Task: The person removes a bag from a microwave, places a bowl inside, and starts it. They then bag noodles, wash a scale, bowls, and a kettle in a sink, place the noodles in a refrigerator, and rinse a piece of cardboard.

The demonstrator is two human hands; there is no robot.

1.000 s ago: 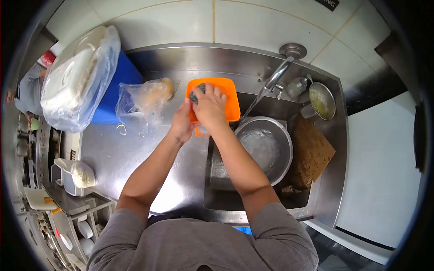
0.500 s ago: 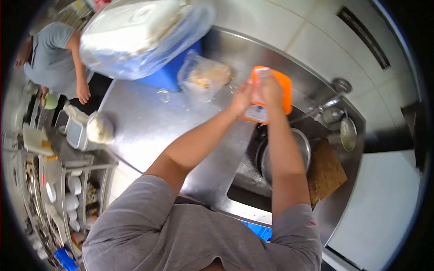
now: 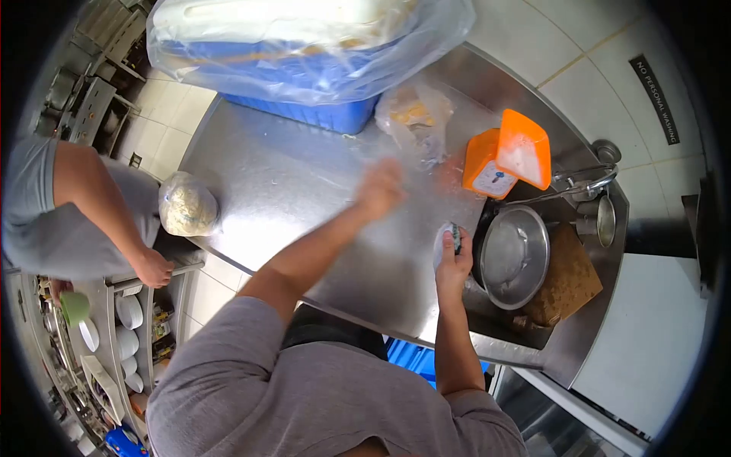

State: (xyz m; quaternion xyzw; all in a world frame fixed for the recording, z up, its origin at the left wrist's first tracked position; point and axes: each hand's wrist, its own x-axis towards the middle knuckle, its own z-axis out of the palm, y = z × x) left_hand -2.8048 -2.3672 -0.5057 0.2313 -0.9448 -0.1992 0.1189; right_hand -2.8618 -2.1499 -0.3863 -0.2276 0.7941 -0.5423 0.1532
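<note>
Motion blur smears my left hand (image 3: 380,189) over the steel counter (image 3: 304,175), so its fingers cannot be made out. At the counter's right side, beside the sink, my right hand (image 3: 454,263) is closed on a small whitish item (image 3: 444,245) with a dark patterned part. An orange scale (image 3: 483,164) with a round dial stands behind the sink, its orange tray (image 3: 524,148) tilted on it. Left of the scale lies a clear plastic bag (image 3: 415,118) with yellowish food inside.
A blue crate (image 3: 304,110) under plastic wrap is at the back. A bagged pale bundle (image 3: 185,204) sits at the left counter edge, near another person (image 3: 99,206). A metal bowl (image 3: 515,257) and a brown board (image 3: 567,276) are in the sink, below the faucet (image 3: 594,183).
Both hands have left the orange scale. My left hand moved left over the counter; my right hand came nearer and now holds the whitish item. The view shifted, and the other person appears closer.
</note>
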